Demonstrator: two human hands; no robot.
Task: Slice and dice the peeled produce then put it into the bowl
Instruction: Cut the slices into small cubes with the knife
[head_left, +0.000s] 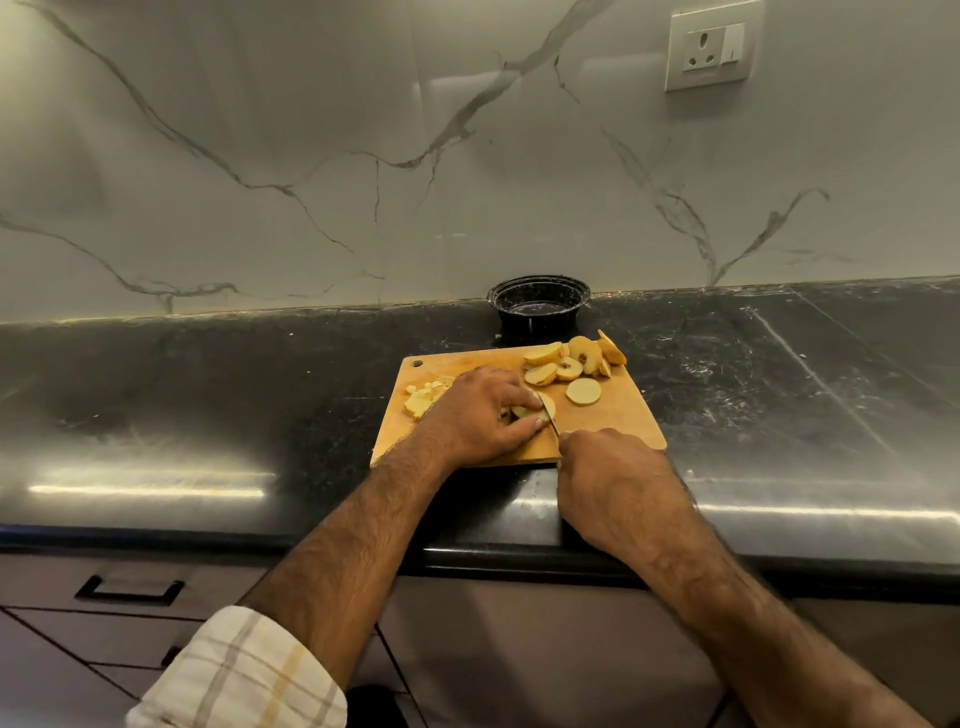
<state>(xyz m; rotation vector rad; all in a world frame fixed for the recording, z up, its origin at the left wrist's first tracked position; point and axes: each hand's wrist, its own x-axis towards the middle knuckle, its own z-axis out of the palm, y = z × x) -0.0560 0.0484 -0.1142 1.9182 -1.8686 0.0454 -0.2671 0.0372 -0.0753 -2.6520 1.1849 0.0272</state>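
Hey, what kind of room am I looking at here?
Most likely a home kitchen: a dark stone countertop under a marble-look backsplash, a wooden cutting board with sliced produce, and drawer fronts below.

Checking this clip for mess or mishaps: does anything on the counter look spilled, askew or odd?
One small thing: a pale scrap lies on the dark counter just left of the black bowl, off the cutting board. A slice at the board's far right corner overhangs its edge. Otherwise nothing stands out.
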